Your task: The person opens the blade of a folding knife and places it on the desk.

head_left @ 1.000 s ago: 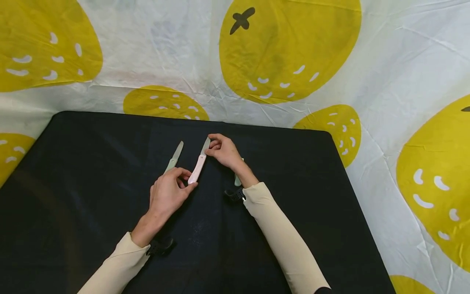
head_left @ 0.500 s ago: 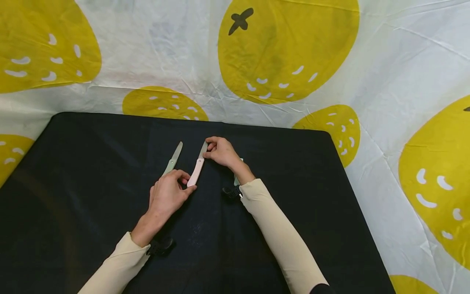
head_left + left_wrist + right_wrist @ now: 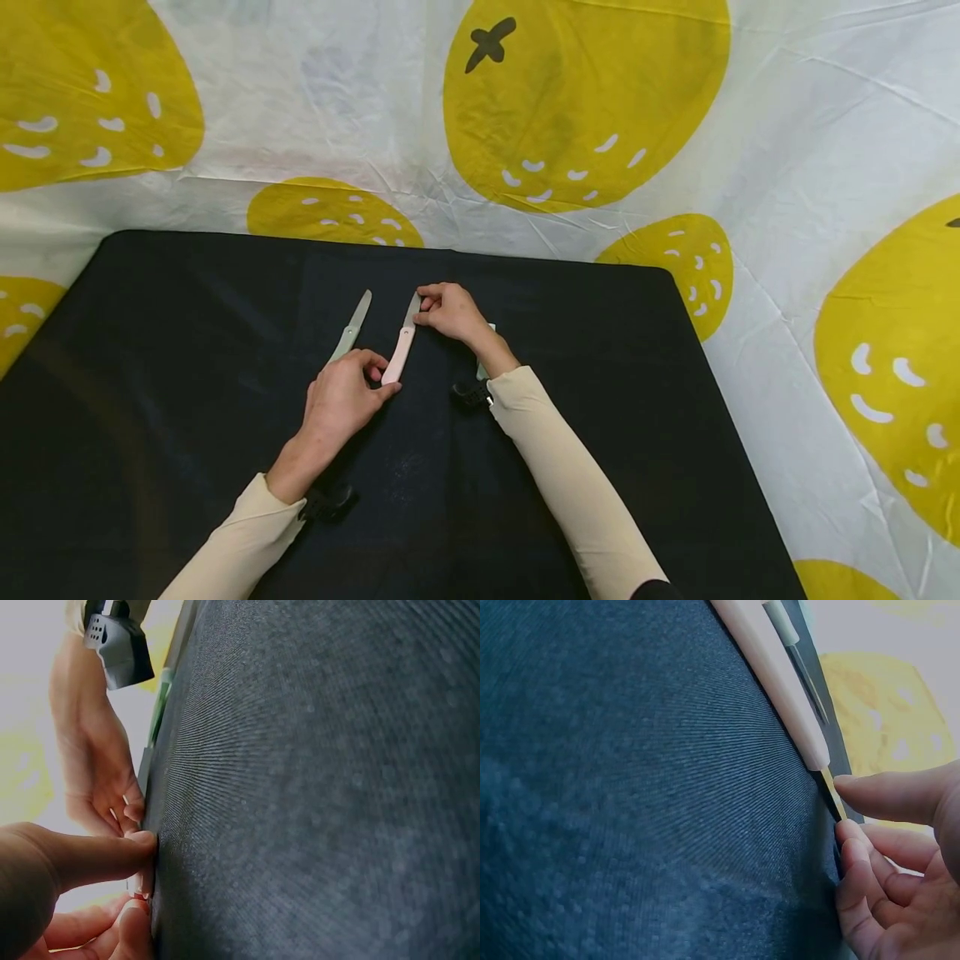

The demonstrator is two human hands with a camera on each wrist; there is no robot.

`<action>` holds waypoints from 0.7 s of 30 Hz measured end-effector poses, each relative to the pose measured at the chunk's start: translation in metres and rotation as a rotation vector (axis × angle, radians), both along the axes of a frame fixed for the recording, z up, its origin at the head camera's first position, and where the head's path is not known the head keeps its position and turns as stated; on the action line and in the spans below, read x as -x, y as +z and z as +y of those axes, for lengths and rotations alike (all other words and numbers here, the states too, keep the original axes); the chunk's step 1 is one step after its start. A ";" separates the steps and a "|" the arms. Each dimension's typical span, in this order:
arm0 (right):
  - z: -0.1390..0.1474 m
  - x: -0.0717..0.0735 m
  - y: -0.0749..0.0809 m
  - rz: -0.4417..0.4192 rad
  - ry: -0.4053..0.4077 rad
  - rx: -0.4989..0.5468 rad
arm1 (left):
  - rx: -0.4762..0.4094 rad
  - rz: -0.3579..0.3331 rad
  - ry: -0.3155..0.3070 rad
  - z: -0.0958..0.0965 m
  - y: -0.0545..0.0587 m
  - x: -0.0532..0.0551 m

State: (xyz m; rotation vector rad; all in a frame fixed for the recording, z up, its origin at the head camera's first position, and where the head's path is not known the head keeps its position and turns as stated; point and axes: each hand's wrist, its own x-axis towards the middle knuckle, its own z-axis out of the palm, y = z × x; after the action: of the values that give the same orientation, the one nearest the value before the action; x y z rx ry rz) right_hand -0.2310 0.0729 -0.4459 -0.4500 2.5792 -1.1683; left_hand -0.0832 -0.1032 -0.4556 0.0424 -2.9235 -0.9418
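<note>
A folding knife with a pink handle [image 3: 397,357] lies unfolded on the black cloth, its blade towards the far edge. My left hand [image 3: 341,390] pinches the handle's near end between thumb and fingers. At the other end, my right hand [image 3: 453,313] holds the blade, thumb low on it and forefinger by the tip. In the right wrist view the thumb and fingers meet around the blade [image 3: 829,796]. Left of it lies an unfolded knife with a pale green handle [image 3: 347,340], its near end hidden behind my left hand.
Another pale green item [image 3: 482,370] lies partly hidden under my right wrist. Black cloth [image 3: 187,400] covers the table, and its far edge runs along a white curtain [image 3: 360,92] printed with yellow fruit. A black wrist device [image 3: 330,504] hangs below the left cuff.
The pink knife has slid slightly towards me and left, with both hands on it. The knife at the left keeps its place on the cloth.
</note>
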 end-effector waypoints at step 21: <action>0.033 -0.016 0.016 0.069 -0.076 0.136 | -0.130 0.220 -0.058 0.015 0.002 0.000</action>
State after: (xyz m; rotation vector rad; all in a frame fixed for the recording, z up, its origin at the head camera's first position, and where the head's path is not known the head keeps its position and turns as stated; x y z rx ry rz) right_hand -0.2152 0.1061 -0.4301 -0.4318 2.6058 -1.3838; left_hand -0.0834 -0.0884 -0.4537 -0.1308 -2.6733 -1.0692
